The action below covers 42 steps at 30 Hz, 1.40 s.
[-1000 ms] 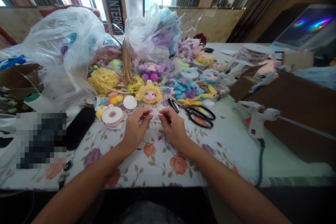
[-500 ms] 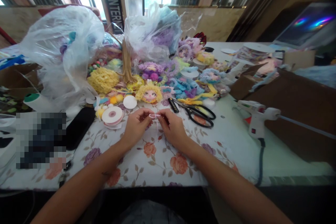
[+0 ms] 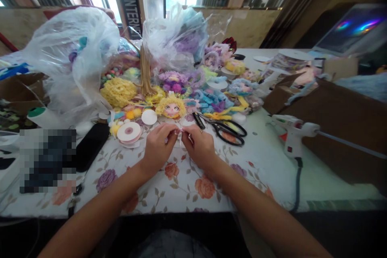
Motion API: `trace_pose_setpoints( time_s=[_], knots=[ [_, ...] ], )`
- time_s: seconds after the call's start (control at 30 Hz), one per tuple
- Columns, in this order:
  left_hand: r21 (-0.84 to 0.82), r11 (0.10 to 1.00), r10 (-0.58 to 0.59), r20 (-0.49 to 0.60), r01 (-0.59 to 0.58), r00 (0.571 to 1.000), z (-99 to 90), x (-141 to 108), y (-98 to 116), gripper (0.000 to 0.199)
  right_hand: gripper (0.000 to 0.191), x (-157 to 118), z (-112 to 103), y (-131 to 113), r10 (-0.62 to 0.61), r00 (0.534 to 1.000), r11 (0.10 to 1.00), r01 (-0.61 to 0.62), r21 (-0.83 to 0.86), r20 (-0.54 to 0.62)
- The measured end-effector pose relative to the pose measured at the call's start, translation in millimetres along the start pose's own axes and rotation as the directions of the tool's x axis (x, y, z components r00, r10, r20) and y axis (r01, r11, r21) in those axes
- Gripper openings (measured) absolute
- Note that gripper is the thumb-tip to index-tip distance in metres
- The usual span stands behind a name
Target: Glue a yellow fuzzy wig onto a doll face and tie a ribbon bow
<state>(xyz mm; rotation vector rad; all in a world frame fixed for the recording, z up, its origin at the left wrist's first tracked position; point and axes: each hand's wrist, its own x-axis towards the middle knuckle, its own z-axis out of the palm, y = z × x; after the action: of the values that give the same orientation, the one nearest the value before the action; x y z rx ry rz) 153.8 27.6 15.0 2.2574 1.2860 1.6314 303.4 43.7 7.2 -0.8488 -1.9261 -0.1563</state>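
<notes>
A small pale pink ribbon is pinched between the fingertips of both hands, low over the flowered cloth. My left hand has its thumb and fingers closed on the ribbon's left side. On the other side my right hand pinches it too, with the fingertips of both hands almost touching. The fingers cover most of the ribbon. Just beyond the hands lies a doll head with curly yellow hair. A spool of pink ribbon lies left of my left hand.
Black-handled scissors lie right of my right hand. Farther right are a white glue gun and a cardboard box. A black phone is at the left. Yarn pieces and plastic bags fill the back.
Both hands have turned slightly inward and their fingertips are closer together. The ribbon loop that showed between them is now mostly covered.
</notes>
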Motion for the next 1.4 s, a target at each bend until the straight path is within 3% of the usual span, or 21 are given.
trace_pose_setpoints(
  time_s=[0.07,0.13,0.27,0.53,0.67,0.8,0.9,1.0,1.07,1.13,1.2,1.23,1.3,1.37,1.4],
  knots=[
    [-0.052,0.996,-0.064,0.051,0.067,0.997,-3.0,4.1,5.3,0.01,0.005,3.1,-1.9,0.4,-0.003,1.0,1.0,0.003,0.004,-0.021],
    [-0.133,0.97,-0.195,0.088,0.206,0.977,-5.5,8.6,9.9,0.011,0.003,6.8,-4.2,-1.2,0.039,0.999,0.999,-0.039,0.023,-0.031],
    [-0.351,0.824,-0.431,0.123,0.446,0.894,-4.6,17.0,13.8,0.009,0.005,14.0,-5.9,-6.4,0.093,0.995,0.996,-0.093,-0.008,-0.034],
    [-0.55,0.704,-0.532,0.011,0.45,0.846,17.0,22.6,12.0,0.007,0.005,20.0,10.5,2.7,-0.013,0.993,0.993,-0.001,-0.12,-0.114],
    [-0.57,0.67,-0.57,0.015,0.475,0.822,21.6,18.9,11.3,0.008,0.008,14.5,13.6,3.3,0.073,0.99,0.994,-0.082,-0.067,-0.122],
    [-0.655,0.572,-0.62,0.049,0.494,0.783,23.5,16.9,14.2,0.009,0.011,9.7,13.0,-1.6,0.259,0.962,0.965,-0.253,0.074,-0.089],
    [-0.781,0.359,-0.692,0.144,0.511,0.707,24.0,18.4,16.3,0.009,0.016,8.6,12.5,-5.6,0.36,0.932,0.918,-0.346,0.195,-0.036],
    [-0.85,0.015,-0.726,0.353,0.527,0.59,22.9,20.6,15.9,0.012,0.022,8.6,14.3,-8.5,0.444,0.895,0.83,-0.432,0.353,0.049],
    [-0.831,-0.161,-0.687,0.482,0.533,0.545,21.9,21.4,14.5,0.013,0.026,8.8,17.4,-9.5,0.521,0.846,0.712,-0.504,0.488,0.114],
    [-0.812,-0.229,-0.654,0.537,0.537,0.533,21.3,21.4,13.3,0.013,0.029,9.3,20.7,-9.5,0.588,0.788,0.568,-0.563,0.6,0.183],
    [-0.822,-0.161,-0.677,0.494,0.546,0.545,20.5,20.8,12.7,0.013,0.031,10.3,22.5,-8.9,0.614,0.752,0.485,-0.6,0.636,0.24],
    [-0.83,-0.061,-0.703,0.43,0.554,0.567,19.8,20.4,12.7,0.012,0.031,11.0,22.4,-8.3,0.618,0.748,0.487,-0.607,0.628,0.243],
    [-0.787,0.267,-0.718,0.222,0.556,0.66,17.2,19.2,12.4,0.009,0.028,12.5,20.3,-6.7,0.616,0.765,0.566,-0.597,0.568,0.19],
    [-0.605,0.628,-0.614,0.0,0.489,0.789,13.4,17.9,11.7,0.005,0.021,13.7,16.6,-4.9,0.589,0.802,0.688,-0.561,0.46,0.098],
    [-0.481,0.761,-0.53,-0.075,0.434,0.845,11.4,17.1,11.1,0.004,0.018,13.9,14.6,-3.9,0.563,0.825,0.747,-0.536,0.395,0.054]
  ],
)
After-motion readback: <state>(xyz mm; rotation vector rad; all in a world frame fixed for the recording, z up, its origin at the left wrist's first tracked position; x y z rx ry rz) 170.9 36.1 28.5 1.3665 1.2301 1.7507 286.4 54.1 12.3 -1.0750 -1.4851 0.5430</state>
